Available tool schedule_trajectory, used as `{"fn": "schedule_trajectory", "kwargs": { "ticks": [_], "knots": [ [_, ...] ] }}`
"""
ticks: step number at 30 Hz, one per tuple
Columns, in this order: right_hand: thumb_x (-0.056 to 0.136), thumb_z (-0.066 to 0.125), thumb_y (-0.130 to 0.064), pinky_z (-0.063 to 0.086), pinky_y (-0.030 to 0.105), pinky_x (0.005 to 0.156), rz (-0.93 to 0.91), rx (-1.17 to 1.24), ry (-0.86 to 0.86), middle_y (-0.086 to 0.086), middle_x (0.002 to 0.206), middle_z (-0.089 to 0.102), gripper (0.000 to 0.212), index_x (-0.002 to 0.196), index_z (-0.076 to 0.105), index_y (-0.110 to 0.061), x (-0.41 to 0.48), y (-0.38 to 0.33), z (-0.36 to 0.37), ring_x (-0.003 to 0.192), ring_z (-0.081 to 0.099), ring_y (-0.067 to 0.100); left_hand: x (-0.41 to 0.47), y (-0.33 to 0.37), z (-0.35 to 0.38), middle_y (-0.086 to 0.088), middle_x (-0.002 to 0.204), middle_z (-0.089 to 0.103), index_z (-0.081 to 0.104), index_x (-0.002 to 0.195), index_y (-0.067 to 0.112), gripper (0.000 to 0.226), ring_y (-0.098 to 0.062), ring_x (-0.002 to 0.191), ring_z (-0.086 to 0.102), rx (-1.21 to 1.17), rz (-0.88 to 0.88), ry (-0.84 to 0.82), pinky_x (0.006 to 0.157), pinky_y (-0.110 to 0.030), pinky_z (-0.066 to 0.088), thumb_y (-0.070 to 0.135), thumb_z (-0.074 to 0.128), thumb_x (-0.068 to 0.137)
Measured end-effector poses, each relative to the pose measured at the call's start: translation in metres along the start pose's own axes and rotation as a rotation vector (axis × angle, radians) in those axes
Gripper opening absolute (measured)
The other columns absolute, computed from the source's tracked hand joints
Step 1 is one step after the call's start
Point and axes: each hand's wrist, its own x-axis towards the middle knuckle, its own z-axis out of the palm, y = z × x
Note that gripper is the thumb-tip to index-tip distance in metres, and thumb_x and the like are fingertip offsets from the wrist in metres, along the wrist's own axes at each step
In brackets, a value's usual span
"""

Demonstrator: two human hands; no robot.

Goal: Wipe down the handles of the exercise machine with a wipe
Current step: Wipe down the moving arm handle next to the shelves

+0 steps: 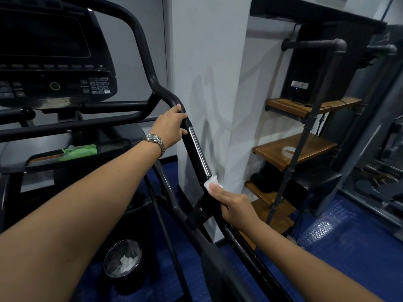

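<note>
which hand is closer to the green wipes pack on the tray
Left. The left hand grips the handle right of the green pack; the right hand presses the wipe lower down, farther off.

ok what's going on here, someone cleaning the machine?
A person is wiping down the exercise machine's black handle. The left hand grips it at the upper bend. The right hand presses a white wipe against it lower down, at the bottom end of the chrome strip. A green packet lies on the machine's tray. A bin on the floor holds crumpled white tissue.
</note>
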Motion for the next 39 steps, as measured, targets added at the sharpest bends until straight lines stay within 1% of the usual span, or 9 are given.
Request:
{"fn": "schedule_trajectory", "kwargs": {
  "ticks": [4,6,9,14,18,23,29,33,39],
  "knots": [
    [0.077,0.065,-0.003,0.057,0.028,0.079,0.065,0.085,-0.101,-0.001,0.119,0.067,0.043,0.117,0.068,-0.018,-0.015,0.006,-0.016,0.102,0.067,0.010,-0.001,-0.001,0.003,-0.010,0.152,0.026,0.044,0.137,0.009,0.055,-0.029,0.125,0.048,0.024,0.018,-0.013,0.100,-0.041,0.043,0.021,0.064,0.088],
    [0.081,0.054,-0.011,0.057,0.023,0.072,0.199,0.149,-0.094,-0.002,0.106,0.072,0.038,0.115,0.070,-0.020,-0.010,0.005,-0.020,0.083,0.071,0.008,-0.001,-0.002,0.005,-0.011,0.153,0.024,0.044,0.137,0.009,0.054,-0.030,0.125,0.047,0.033,0.015,-0.018,0.099,-0.042,0.044,0.020,0.063,0.088],
    [0.086,0.061,-0.008,0.058,0.032,0.068,0.386,0.229,-0.027,-0.002,0.093,0.075,0.032,0.112,0.071,-0.024,0.007,-0.001,-0.011,0.074,0.071,0.013,-0.001,0.001,0.005,-0.013,0.154,0.022,0.043,0.138,0.007,0.054,-0.031,0.132,0.040,0.058,0.015,-0.024,0.099,-0.043,0.043,0.019,0.062,0.089],
    [0.086,0.062,-0.009,0.055,0.033,0.057,0.415,0.189,-0.076,0.004,0.075,0.074,0.033,0.114,0.070,-0.026,-0.011,-0.010,-0.013,0.057,0.065,0.010,-0.004,0.004,0.006,-0.013,0.154,0.016,0.035,0.141,0.006,0.056,-0.033,0.130,0.041,0.146,0.012,-0.053,0.092,-0.042,0.049,0.021,0.057,0.092],
    [0.084,0.060,-0.005,0.056,0.032,0.058,0.382,0.178,-0.098,0.003,0.084,0.076,0.037,0.113,0.070,-0.025,-0.016,-0.010,-0.022,0.063,0.069,0.010,-0.008,0.002,0.016,-0.015,0.154,0.016,0.034,0.141,0.005,0.053,-0.028,0.140,0.026,0.145,0.008,-0.004,0.094,-0.044,0.049,0.020,0.054,0.094],
    [0.085,0.064,0.001,0.051,0.016,0.090,0.524,0.267,0.007,0.003,0.103,0.073,0.025,0.106,0.073,-0.011,0.011,-0.017,-0.016,0.097,0.068,0.007,-0.014,0.007,0.022,-0.016,0.142,0.035,0.053,0.122,0.003,0.035,-0.028,0.129,0.040,0.099,0.054,0.084,0.086,-0.041,0.053,0.021,0.057,0.092],
    [0.081,0.073,-0.011,0.057,0.022,0.073,0.836,0.285,-0.162,0.002,0.078,0.073,0.006,0.084,0.076,-0.016,0.015,-0.010,-0.032,0.075,0.069,0.012,-0.013,0.007,0.022,-0.013,0.130,0.044,0.054,0.120,0.003,0.035,-0.026,0.113,0.050,0.112,0.091,0.052,0.082,-0.036,0.051,0.021,0.059,0.091],
    [0.079,0.071,0.002,0.058,0.024,0.055,1.004,0.527,-0.026,0.010,0.065,0.066,0.008,0.073,0.071,-0.004,0.035,-0.006,-0.040,0.061,0.065,0.017,-0.010,0.012,0.018,-0.013,0.118,0.048,0.056,0.111,0.004,0.026,-0.025,0.104,0.052,0.146,0.086,0.043,0.077,-0.032,0.048,0.018,0.060,0.090],
    [0.078,0.070,-0.003,0.061,0.036,0.068,1.036,0.586,0.103,0.008,0.072,0.070,0.015,0.065,0.072,-0.010,0.045,-0.006,-0.019,0.073,0.070,0.024,-0.012,0.018,0.015,-0.014,0.114,0.048,0.055,0.109,0.003,0.023,-0.026,0.101,0.051,0.198,0.098,0.021,0.076,-0.034,0.052,0.014,0.060,0.090]
  ]
}}
